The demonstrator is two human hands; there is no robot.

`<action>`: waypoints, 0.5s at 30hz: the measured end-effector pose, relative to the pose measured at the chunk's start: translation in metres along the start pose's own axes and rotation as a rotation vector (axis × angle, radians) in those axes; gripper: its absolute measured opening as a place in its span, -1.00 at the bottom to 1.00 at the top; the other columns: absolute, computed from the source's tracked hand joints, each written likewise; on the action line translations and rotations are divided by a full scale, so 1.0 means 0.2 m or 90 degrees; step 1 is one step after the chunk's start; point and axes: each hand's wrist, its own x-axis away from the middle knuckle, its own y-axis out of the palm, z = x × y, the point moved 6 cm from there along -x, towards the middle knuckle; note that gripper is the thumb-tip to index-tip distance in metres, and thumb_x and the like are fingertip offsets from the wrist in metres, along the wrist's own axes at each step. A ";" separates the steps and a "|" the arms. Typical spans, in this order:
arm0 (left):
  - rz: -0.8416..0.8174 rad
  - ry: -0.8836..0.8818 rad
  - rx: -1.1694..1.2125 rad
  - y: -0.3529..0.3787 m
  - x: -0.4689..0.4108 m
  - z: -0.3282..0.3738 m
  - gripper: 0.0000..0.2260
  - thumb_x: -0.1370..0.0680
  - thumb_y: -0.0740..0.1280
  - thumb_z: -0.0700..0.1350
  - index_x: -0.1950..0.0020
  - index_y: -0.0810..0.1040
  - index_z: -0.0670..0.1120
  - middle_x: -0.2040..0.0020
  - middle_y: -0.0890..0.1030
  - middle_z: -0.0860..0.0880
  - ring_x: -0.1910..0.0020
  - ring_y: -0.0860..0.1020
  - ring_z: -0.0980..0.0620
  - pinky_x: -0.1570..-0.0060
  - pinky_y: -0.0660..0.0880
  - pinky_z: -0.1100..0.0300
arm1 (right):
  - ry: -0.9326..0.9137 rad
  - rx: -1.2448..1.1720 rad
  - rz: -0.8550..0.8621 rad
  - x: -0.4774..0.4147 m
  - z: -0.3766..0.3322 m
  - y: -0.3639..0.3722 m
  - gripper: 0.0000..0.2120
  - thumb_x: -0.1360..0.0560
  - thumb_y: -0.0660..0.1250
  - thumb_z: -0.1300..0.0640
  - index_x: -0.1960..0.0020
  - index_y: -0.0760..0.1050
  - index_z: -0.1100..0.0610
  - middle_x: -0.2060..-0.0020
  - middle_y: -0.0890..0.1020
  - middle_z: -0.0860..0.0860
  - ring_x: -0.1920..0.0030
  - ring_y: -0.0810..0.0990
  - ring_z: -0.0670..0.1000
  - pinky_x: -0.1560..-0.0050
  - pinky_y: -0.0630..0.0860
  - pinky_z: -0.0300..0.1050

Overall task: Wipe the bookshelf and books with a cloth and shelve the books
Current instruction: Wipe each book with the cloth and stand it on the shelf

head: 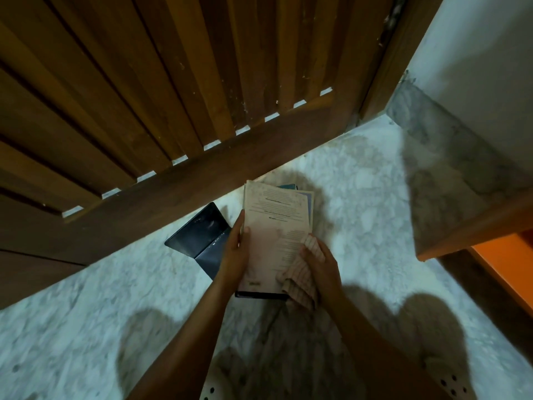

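At the left, a dark folder (199, 241) lies open on the marble floor (86, 327), close under a wooden slatted panel (144, 82). Your left hand (235, 255) grasps the left edge of the pale book (274, 223), with the fingers curled round it. The book is over a small pile of books (288, 187) on the floor. Your right hand (321, 262) grips the striped cloth (300, 284) and holds it on the lower right part of the book's cover. An orange surface (504, 255) shows at far right.

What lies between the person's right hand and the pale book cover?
The striped cloth, held by the right hand against the book, in the head view.
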 end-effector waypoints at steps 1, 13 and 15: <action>0.005 0.016 -0.001 0.00 0.01 0.04 -0.62 -0.66 0.03 -0.05 -0.48 0.14 0.14 -0.20 0.54 0.02 0.04 0.63 0.11 0.01 0.60 0.12 | -0.017 0.031 -0.001 0.00 -0.04 -0.01 -0.68 -0.51 0.34 0.18 -0.26 0.46 0.13 -0.11 0.61 0.08 -0.09 0.61 0.03 -0.03 0.60 -0.11; 0.040 0.256 0.137 -0.01 0.44 0.86 -0.65 -0.63 0.16 -0.15 -0.43 0.34 -0.03 -0.34 0.45 0.05 -0.32 0.45 0.06 -0.21 0.47 0.23 | -0.253 0.027 0.043 0.33 -0.99 -0.14 -0.73 -0.52 0.24 0.25 -0.10 0.17 0.10 0.00 0.39 0.08 0.08 0.46 0.00 0.11 0.43 -0.10; 0.014 0.273 0.191 -0.01 0.57 0.97 -0.65 -0.63 0.16 -0.16 -0.42 0.33 0.00 -0.33 0.45 0.08 -0.24 0.49 0.14 -0.09 0.51 0.33 | -0.358 0.071 0.065 0.46 -1.17 -0.15 -0.78 -0.51 0.28 0.25 -0.06 0.29 0.04 0.05 0.47 -0.05 0.02 0.50 0.00 0.01 0.47 -0.04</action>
